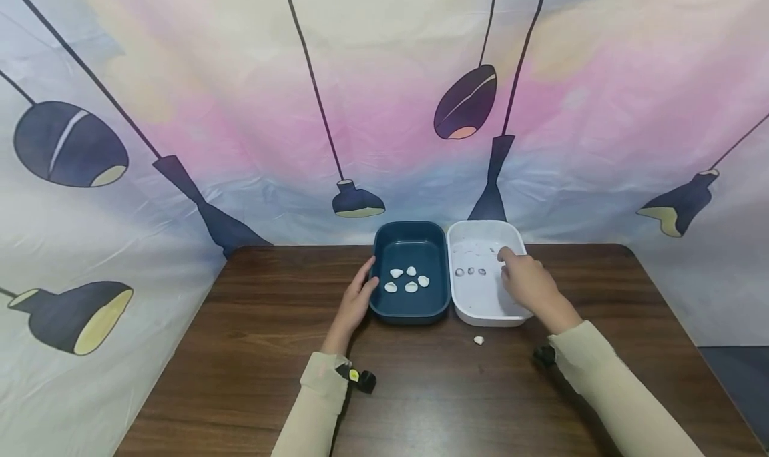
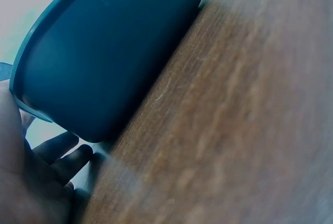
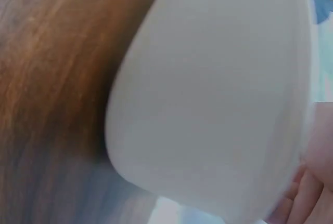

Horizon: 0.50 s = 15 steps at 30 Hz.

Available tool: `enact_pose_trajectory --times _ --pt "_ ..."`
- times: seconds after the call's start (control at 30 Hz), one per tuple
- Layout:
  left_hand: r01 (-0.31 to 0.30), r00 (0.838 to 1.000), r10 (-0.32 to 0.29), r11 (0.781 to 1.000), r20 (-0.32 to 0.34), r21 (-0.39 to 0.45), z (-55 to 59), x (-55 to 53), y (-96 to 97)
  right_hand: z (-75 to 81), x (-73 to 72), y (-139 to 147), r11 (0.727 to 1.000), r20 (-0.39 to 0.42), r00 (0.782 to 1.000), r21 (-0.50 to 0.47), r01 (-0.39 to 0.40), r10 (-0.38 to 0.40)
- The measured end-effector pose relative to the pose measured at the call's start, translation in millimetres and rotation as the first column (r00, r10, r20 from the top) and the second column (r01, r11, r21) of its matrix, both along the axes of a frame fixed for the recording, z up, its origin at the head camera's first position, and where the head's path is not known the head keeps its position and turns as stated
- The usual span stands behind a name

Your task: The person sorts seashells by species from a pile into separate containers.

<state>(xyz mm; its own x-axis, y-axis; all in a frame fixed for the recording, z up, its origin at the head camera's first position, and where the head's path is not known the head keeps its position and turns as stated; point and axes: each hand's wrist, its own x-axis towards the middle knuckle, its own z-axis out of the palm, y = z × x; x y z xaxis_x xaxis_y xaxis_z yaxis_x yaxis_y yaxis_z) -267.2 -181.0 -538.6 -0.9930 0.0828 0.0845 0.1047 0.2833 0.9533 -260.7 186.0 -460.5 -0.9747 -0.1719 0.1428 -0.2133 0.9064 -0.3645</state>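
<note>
My left hand holds the left side of a dark teal tray, its thumb over the rim and the fingers along the outer wall. Several small white shells lie inside that tray in two loose rows. Over the right side of a white tray, my right hand reaches in, fingertips pointing down near its far right part. I cannot tell whether a small piece is between those fingertips. Three small greyish shells sit in a row across the white tray. The wrist views show mostly the trays' outer walls.
Both trays stand side by side at the back of a brown wooden table. A single white piece lies on the wood in front of the white tray. Behind hangs a cloth printed with lamps.
</note>
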Motion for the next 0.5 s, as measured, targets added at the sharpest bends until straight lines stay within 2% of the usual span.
enact_pose_trajectory --times 0.07,0.13,0.2,0.3,0.37,0.5 --pt "0.006 1.0 -0.006 1.0 0.0 0.003 0.0 0.0 0.7 3.4 6.2 3.4 0.999 -0.09 0.996 -0.038 0.007 -0.01" --pt "0.005 1.0 -0.005 1.0 0.003 0.006 -0.4 -0.2 1.4 6.8 12.3 6.6 0.996 -0.215 0.977 -0.085 -0.011 -0.008" --pt "0.0 1.0 0.0 1.0 0.005 0.009 -1.4 -0.7 1.9 11.1 18.0 8.5 0.991 -0.357 0.934 -0.125 -0.043 -0.005" --pt "-0.012 1.0 0.012 1.0 0.015 0.018 -2.5 -2.3 2.5 18.6 26.2 9.7 0.983 -0.501 0.866 -0.157 -0.099 0.007" --pt "-0.019 1.0 0.018 1.0 0.02 0.024 -2.1 -2.9 2.5 23.4 31.9 9.2 0.979 -0.542 0.84 -0.167 -0.116 0.007" --pt "-0.018 1.0 0.018 1.0 0.012 0.02 -0.1 -1.3 3.2 28.7 46.2 7.6 0.974 -0.556 0.83 -0.166 -0.154 0.037"
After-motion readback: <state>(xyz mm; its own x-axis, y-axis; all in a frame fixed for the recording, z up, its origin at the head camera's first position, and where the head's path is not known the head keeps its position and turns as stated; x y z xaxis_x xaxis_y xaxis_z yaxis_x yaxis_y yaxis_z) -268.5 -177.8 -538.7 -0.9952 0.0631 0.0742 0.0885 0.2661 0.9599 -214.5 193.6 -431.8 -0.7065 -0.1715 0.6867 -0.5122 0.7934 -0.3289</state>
